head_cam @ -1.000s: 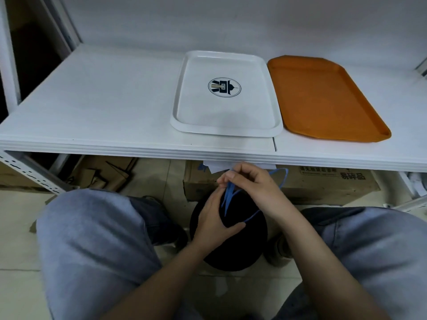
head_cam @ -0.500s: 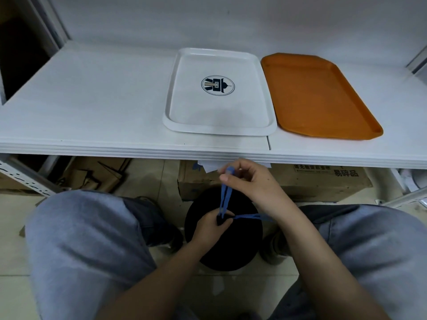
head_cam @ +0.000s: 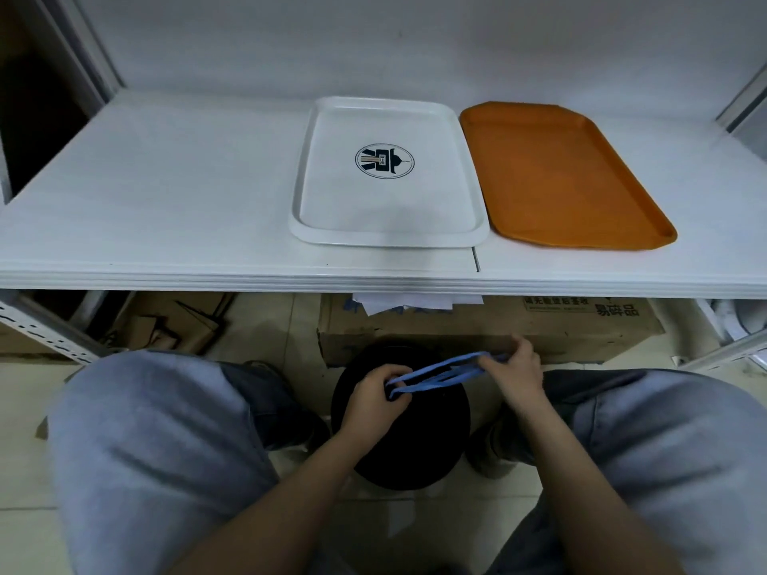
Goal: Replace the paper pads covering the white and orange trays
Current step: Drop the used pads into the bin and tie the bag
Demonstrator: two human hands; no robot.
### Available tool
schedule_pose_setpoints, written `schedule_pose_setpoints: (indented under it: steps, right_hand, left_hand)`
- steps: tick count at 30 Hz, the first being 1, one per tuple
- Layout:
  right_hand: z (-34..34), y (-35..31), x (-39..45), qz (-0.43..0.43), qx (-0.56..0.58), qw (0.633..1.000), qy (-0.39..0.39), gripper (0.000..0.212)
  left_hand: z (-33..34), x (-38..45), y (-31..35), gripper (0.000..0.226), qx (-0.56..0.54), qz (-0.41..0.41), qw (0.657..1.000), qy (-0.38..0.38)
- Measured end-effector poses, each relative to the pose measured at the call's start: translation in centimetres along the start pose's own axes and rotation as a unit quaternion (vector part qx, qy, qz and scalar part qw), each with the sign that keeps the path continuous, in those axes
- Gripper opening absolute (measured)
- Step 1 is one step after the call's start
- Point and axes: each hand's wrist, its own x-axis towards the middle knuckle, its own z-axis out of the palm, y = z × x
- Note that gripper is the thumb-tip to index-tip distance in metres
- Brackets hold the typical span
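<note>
White shelf carries white tray and orange tray, both bare; your left hand and right hand pinch blue drawstrings taut over black bag — disposal step closing, I judge; next, fetch fresh pads.

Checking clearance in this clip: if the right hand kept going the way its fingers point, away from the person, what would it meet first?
Most likely the cardboard box under the shelf: the right hand, gripping the blue strap, sits just before its near face, though depth is unclear.
</note>
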Motion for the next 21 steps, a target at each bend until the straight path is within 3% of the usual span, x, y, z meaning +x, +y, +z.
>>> schedule_pose_setpoints:
  steps: [2, 4, 6, 9, 15, 21]
  right_hand:
    - [0.2, 0.5, 0.2, 0.042, 0.119, 0.990, -0.068, 0.079]
    - [0.2, 0.8, -0.1, 0.047, 0.180, 0.976, -0.114, 0.064]
    - [0.3, 0.7, -0.4, 0.027, 0.209, 0.970, -0.122, 0.042]
    - [0.4, -0.1, -0.9, 0.011, 0.274, 0.954, -0.121, 0.031]
    - [1.6, -1.0, -1.5, -0.053, 0.270, 0.948, -0.159, 0.016]
    - [2.0, -1.9, -1.7, -0.091, 0.203, 0.969, -0.105, 0.017]
  left_hand:
    - [-0.2, 0.2, 0.0, 0.033, 0.014, 0.007, 1.000, 0.003]
    - [-0.4, 0.2, 0.0, 0.033, 0.035, 0.016, 0.999, -0.002]
    - [-0.5, 0.2, 0.0, 0.030, 0.053, 0.028, 0.998, -0.008]
    - [-0.4, 0.3, 0.0, 0.027, 0.068, 0.037, 0.997, -0.008]
    - [-0.1, 0.7, 0.2, 0.021, 0.024, 0.020, 0.999, -0.021]
    - [0.1, 1.2, 0.9, 0.012, -0.073, -0.015, 0.996, -0.048]
